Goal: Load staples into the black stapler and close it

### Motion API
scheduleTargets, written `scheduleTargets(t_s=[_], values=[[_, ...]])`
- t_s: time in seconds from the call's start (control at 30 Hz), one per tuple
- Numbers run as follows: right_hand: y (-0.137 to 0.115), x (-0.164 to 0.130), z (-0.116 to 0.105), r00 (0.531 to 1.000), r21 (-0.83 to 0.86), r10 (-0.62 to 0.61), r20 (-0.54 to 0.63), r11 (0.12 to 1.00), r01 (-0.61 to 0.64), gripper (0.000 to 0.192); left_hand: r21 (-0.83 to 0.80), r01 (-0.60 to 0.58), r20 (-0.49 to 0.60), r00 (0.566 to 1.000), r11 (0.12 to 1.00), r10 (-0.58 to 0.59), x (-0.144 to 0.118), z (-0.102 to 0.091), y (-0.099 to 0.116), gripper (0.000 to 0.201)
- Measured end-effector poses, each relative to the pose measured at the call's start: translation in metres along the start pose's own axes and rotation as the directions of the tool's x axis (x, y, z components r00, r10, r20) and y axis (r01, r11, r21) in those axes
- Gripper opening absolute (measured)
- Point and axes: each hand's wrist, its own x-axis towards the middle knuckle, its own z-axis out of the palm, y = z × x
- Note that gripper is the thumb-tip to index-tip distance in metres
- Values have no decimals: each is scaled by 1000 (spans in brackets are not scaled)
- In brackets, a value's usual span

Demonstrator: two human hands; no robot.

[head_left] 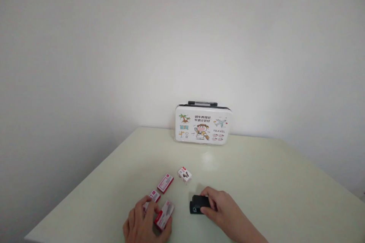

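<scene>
My left hand (145, 224) rests at the table's near edge, its fingers around a small red and white staple box (164, 214). A second small box (153, 198) lies under my fingertips. My right hand (224, 210) grips a black stapler (199, 204) that sits on the table, with the fingers closed over its right end. Two more red and white boxes lie farther out, one flat (165, 183) and one tipped with its open end showing (184, 174).
A white tin case (203, 124) with cartoon travel pictures and a black handle stands upright at the table's far edge against the white wall. The pale table (270, 182) narrows toward the wall, and its left edge runs diagonally.
</scene>
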Motion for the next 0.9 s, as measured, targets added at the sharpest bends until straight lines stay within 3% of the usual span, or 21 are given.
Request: scheduleTargets(t_s=[0.07,0.2,0.33,0.4,0.47,0.6,0.77,0.9], values=[[-2,0,0,1000,2,4,-8,1000,-4,16,-52,-3,20,1000,999,4,14,-2,-12,38],[-4,0,2,999,3,5,-34,1000,-5,17,-258,-87,170,976,962,134,34,0,-31,54],[2,3,8,991,-26,65,-113,997,-69,14,-284,-113,280,940,952,196,36,7,-36,73],[9,9,13,965,-55,143,-218,986,-159,9,-278,-142,267,939,950,218,35,14,-34,73],[19,21,19,920,-48,190,-343,974,-220,18,-275,-183,224,943,944,248,36,21,-30,73],[32,59,32,868,122,212,-448,977,-176,32,-272,-260,154,939,926,309,41,32,-20,74],[21,98,46,899,198,154,-409,977,-77,34,-313,-318,194,901,895,388,48,32,-4,80],[4,93,63,922,232,122,-368,972,-36,31,-350,-309,231,886,884,401,52,32,5,90]])
